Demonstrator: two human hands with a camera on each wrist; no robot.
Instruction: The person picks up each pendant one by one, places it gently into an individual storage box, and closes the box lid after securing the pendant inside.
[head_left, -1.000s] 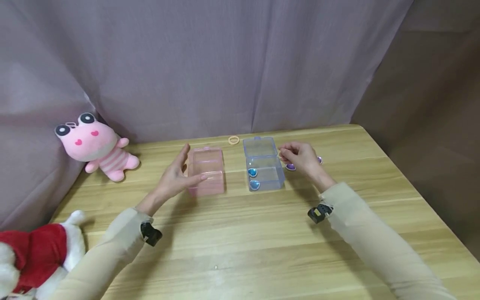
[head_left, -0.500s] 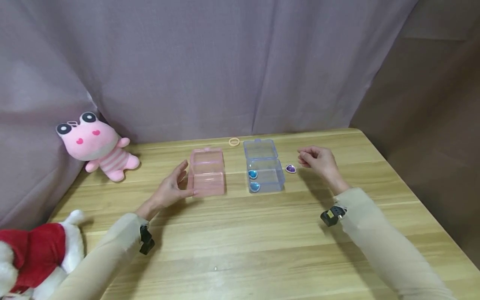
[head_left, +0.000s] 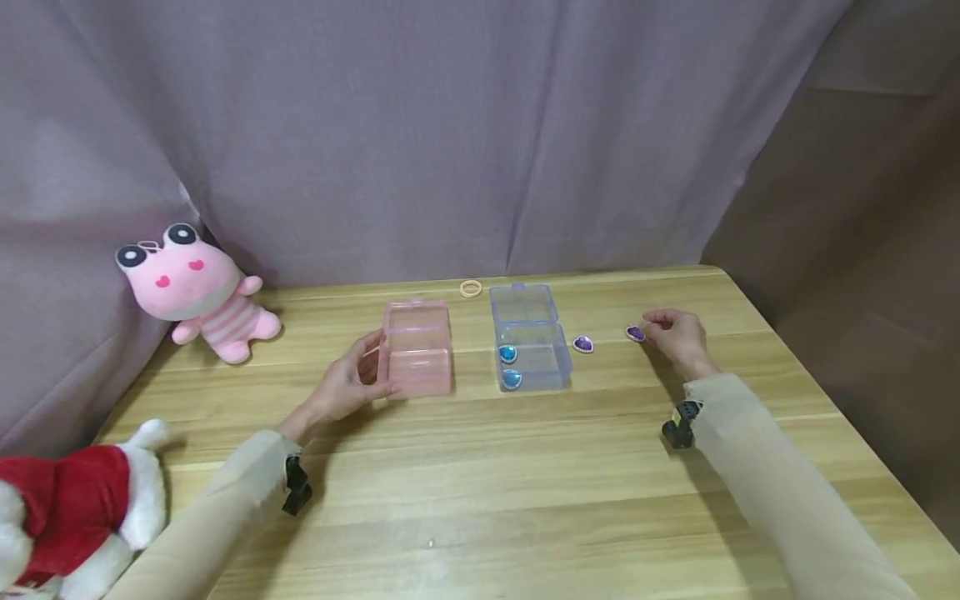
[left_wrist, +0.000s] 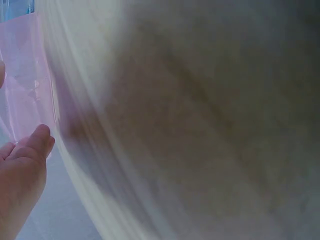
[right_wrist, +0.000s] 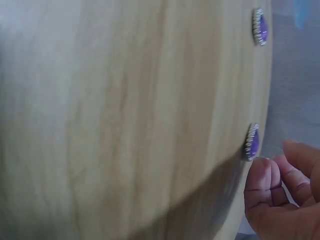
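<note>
Right grip (right_wrist: 285, 192), by wrist view, apparently unclosed beside gem (right_wrist: 252, 142); left (head_left: 345, 382) round pink box (head_left: 420, 382)

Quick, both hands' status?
Left hand: closed, gripping the clear pink rectangular plastic box.
Right hand: open, loosely curled beside the rightmost purple bead-rimmed gem, not gripping it.

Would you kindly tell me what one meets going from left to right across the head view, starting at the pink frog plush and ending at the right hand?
Pink frog plush, left hand, pink box, pale ring, blue box, nearer purple gem, farther purple gem, right hand.
</note>
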